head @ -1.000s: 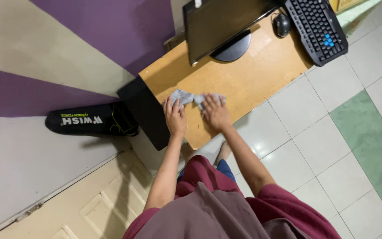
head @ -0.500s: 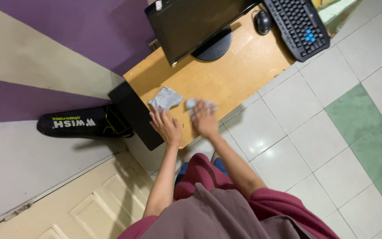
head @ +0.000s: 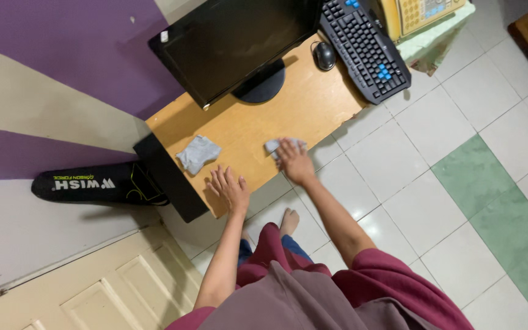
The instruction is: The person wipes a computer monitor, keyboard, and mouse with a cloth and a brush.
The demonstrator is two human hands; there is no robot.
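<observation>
grey cloth (head: 274, 145) lies on the wooden desk (head: 300, 110) near its front edge, under the fingers of the right hand (head: 293, 162). a second grey cloth (head: 198, 153) lies released toward the desk's left end; the left hand (head: 230, 189) hovers spread and empty over the desk's front corner.

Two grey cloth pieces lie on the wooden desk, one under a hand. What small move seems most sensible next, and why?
Probably sliding the right hand with its small grey cloth along the wooden desk: the palm lies flat on that cloth near the front edge. The left hand is open and empty at the desk's near edge, apart from the other grey cloth, so it looks free.
</observation>
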